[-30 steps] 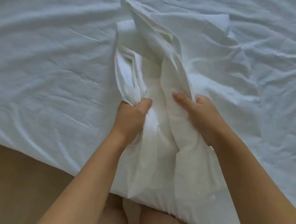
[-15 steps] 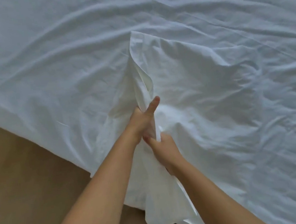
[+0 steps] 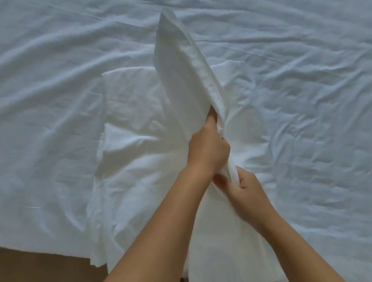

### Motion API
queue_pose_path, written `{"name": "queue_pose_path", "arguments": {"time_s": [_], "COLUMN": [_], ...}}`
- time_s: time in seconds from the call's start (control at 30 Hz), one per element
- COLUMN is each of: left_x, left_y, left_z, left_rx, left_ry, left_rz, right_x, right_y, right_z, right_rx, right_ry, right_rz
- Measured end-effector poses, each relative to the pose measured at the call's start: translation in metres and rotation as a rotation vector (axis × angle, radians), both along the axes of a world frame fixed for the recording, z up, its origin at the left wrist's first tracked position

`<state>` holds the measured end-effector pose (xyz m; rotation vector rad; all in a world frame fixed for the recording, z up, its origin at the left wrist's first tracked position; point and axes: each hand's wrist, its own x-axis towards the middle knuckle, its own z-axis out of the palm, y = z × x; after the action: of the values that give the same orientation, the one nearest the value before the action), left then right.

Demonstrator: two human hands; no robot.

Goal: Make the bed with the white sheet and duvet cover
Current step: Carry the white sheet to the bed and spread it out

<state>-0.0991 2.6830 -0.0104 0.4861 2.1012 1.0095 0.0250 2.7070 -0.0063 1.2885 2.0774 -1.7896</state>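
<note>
Lifted taller than a moment earlier, a fold of the duvet cover peaks above the white sheet.
At the near edge of the bed, the left hand grips the fold and the right hand pinches it just below.

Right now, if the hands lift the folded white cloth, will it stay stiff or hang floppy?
Probably floppy: the folded white cloth creases and hangs off the bed. Likely light: the left hand holds its fold raised.
</note>
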Motion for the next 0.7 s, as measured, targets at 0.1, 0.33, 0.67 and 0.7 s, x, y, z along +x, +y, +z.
{"name": "queue_pose_path", "arguments": {"time_s": [0.1, 0.33, 0.67, 0.7], "left_x": [0.037, 0.181, 0.404, 0.414], "left_y": [0.045, 0.177, 0.350, 0.341], "left_z": [0.018, 0.056, -0.003, -0.025], "left_rx": [0.028, 0.209, 0.141, 0.039], "left_ry": [0.036, -0.044, -0.365, -0.358], "left_rz": [-0.103, -0.148, -0.463, -0.548], "right_x": [0.040, 0.182, 0.405, 0.417], "right_y": [0.034, 0.146, 0.332, 0.334], "right_z": [0.017, 0.054, -0.010, -0.034], "right_rx": [0.060, 0.269, 0.594, 0.495], "right_ry": [0.020, 0.050, -0.554, -0.717], "right_rz": [-0.089, -0.270, -0.321, -0.272]}}
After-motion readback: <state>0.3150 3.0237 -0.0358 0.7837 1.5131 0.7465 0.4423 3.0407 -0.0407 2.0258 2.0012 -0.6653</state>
